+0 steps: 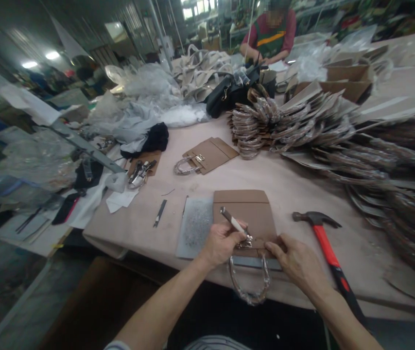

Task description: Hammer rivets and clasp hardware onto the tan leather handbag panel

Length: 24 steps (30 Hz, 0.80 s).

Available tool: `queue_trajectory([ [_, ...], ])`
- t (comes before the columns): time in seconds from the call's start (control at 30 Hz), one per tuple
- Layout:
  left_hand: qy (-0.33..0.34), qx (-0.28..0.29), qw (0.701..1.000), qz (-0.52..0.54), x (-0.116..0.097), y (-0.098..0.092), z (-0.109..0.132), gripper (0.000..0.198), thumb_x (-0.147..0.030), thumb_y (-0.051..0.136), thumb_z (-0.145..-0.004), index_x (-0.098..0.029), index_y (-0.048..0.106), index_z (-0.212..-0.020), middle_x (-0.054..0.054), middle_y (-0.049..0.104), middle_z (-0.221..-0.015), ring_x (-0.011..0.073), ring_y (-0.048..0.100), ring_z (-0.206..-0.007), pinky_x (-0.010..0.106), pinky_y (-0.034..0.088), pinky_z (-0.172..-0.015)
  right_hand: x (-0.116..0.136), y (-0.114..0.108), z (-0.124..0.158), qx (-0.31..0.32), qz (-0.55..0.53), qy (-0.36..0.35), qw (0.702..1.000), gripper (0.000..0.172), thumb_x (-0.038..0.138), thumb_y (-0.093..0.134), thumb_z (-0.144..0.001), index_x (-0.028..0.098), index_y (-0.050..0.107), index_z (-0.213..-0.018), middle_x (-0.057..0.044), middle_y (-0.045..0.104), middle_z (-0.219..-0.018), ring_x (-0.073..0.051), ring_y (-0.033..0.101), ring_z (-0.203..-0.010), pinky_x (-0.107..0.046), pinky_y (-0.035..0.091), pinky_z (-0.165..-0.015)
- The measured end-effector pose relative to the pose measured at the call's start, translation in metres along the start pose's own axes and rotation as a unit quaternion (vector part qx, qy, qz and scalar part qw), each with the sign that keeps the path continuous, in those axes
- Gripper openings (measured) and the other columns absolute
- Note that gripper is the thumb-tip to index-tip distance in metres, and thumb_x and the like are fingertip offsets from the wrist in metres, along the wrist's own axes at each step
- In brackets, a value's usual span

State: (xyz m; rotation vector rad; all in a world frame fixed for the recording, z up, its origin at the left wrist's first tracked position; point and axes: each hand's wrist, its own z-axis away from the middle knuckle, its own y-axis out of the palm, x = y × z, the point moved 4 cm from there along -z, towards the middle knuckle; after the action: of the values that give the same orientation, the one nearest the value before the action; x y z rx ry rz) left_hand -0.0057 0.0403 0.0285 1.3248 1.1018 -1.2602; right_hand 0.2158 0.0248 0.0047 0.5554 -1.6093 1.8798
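A brown bag panel (256,209) lies partly on a speckled grey slab (195,228), its plastic-wrapped handle (250,297) hanging over the table's front edge. My left hand (222,243) is closed around a short pen-like rod (232,219) with a dark top and a pale middle. The rod stands tilted, its lower end hidden at the silver metal clasp (246,241) on the panel. My right hand (295,260) pinches the panel's lower right edge, near the handle's base. A red-and-black claw hammer (326,245) rests to the right of that hand.
Another brown panel with handle (213,156) lies farther back. A small dark blade-like tool (160,213) is left of the slab. Wrapped-handle panels (313,121) are heaped at right. Black bags (229,90) and plastic sheeting (145,92) lie behind; a person (271,34) works across the table.
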Motion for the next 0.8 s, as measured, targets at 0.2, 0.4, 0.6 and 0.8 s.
queue_trajectory([
  [0.2,-0.030,0.043,0.998,-0.018,0.020,0.032,-0.015,0.018,-0.020,0.072,-0.078,-0.014,0.076,-0.095,0.005,0.076,-0.090,0.0182,0.070,-0.083,0.028,0.058,-0.081,-0.005,0.014,0.013,-0.043,-0.018,-0.050,0.998,0.041,0.058,0.045,-0.084,0.022,0.060,-0.097,-0.007,0.062,-0.082,-0.025,0.061,-0.073,-0.037,0.045,-0.066],
  [0.4,-0.037,0.036,0.997,-0.048,0.028,0.033,-0.014,0.019,-0.018,0.072,-0.078,-0.015,0.076,-0.096,0.004,0.076,-0.089,0.0175,0.071,-0.082,0.027,0.059,-0.079,-0.014,0.021,0.030,-0.125,-0.018,-0.191,0.973,0.039,0.045,0.049,-0.098,0.019,0.059,-0.126,-0.005,0.062,-0.085,-0.022,0.063,-0.070,-0.034,0.051,-0.062],
  [0.6,-0.069,0.043,0.995,-0.051,0.020,0.031,-0.008,0.019,-0.020,0.074,-0.076,-0.014,0.078,-0.094,0.003,0.076,-0.080,0.0169,0.070,-0.073,0.026,0.060,-0.071,-0.015,0.024,0.047,-0.175,0.021,-0.307,0.935,0.027,0.029,0.053,-0.101,0.017,0.060,-0.124,-0.004,0.059,-0.081,-0.019,0.060,-0.066,-0.032,0.048,-0.059],
  [0.8,-0.061,0.038,0.996,-0.049,0.017,0.031,-0.011,0.021,-0.025,0.075,-0.077,-0.013,0.078,-0.094,0.005,0.075,-0.083,0.0171,0.070,-0.075,0.025,0.059,-0.069,-0.013,0.027,0.052,-0.182,-0.053,-0.333,0.924,0.023,0.022,0.058,-0.098,0.017,0.059,-0.120,-0.001,0.053,-0.077,-0.016,0.055,-0.063,-0.028,0.047,-0.056],
])
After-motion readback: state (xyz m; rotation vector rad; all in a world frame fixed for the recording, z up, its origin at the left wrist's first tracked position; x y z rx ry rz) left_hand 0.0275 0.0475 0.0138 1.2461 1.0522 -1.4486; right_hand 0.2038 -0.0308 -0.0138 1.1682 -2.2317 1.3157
